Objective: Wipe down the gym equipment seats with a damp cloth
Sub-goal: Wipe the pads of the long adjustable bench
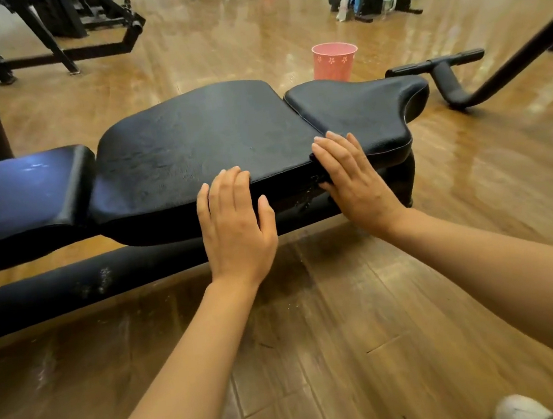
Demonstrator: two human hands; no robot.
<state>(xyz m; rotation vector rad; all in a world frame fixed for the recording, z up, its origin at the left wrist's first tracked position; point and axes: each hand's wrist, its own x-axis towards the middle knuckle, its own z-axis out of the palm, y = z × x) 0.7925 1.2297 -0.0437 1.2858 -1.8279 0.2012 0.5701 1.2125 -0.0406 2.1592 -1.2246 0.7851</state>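
Glossy wooden plank flooring (pixel 316 325) runs through a gym hall, with dark machine frames (pixel 68 29) along the far side and a pink flower-printed bucket (pixel 334 61) standing on the floor behind the equipment. Across the near field lies a black padded vinyl workout bench (pixel 191 143), its wide back pad meeting a smaller black contoured seat pad (pixel 360 110) at a narrow gap.

Step in hand, as judged: wiping the near edge of the bench where the two pads meet. Left hand (pixel 235 221) lies flat, fingers straight, over the front edge of the wide pad; it holds nothing and appears to steady the bench. Right hand (pixel 354 179) is likewise flat, fingers extended, pressing a dark damp cloth (pixel 320 178) against the side of the padding at the gap; only a small part of the cloth shows beneath the palm.

Next move likely calls for drawing the cloth on along the seat pad's edge and top, keeping even pressure
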